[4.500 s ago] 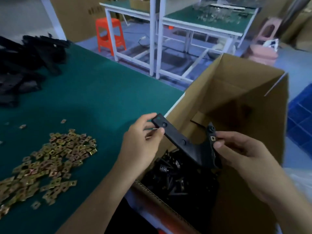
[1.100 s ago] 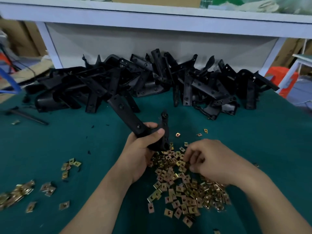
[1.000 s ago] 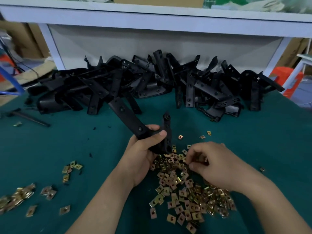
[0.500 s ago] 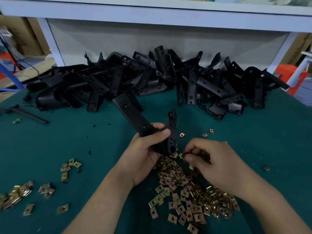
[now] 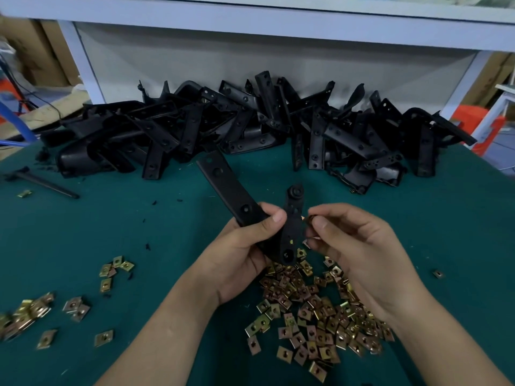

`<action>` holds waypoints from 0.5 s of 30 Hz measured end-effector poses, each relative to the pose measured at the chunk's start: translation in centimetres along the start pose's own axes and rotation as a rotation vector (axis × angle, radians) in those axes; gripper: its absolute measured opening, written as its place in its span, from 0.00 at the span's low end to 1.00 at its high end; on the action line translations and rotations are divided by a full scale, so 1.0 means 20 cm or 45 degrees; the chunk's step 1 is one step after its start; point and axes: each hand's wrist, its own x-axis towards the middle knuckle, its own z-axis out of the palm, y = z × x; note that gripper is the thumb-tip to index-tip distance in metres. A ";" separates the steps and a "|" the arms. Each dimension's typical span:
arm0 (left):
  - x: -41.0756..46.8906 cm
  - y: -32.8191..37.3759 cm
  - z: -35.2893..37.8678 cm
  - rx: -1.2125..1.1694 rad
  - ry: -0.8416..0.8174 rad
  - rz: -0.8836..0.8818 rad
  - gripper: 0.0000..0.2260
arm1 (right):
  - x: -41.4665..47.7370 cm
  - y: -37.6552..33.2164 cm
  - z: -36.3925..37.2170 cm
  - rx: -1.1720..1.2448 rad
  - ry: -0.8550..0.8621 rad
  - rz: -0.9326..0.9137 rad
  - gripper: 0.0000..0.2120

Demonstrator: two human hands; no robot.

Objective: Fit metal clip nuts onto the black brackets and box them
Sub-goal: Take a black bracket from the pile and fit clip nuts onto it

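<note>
Bracket (image 5: 231, 190), black and two-armed, is gripped by left hand (image 5: 239, 252); right hand (image 5: 359, 252) pinches a brassy clip nut (image 5: 311, 218) beside it.

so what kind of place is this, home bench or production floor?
Probably a small factory assembly station, not a home bench: a big heap of identical black brackets, piles of loose clip nuts spilled on a green-covered worktable, and a white metal shelf frame overhead.

Green desk (image 5: 111, 224): black brackets (image 5: 250, 129) piled along the far edge. Main heap of clip nuts (image 5: 315, 316) front centre, smaller scatter (image 5: 25, 313) front left, one stray nut (image 5: 438, 273) right. Thin black rod (image 5: 47, 183), maybe a tool, far left.
</note>
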 end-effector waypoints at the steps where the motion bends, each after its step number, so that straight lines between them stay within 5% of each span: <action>1: 0.00 0.00 0.00 -0.006 -0.008 -0.010 0.03 | 0.00 0.00 0.00 0.039 0.007 0.022 0.09; 15: -0.01 0.00 0.00 -0.026 -0.080 -0.005 0.04 | -0.01 0.01 0.04 0.265 -0.022 0.188 0.12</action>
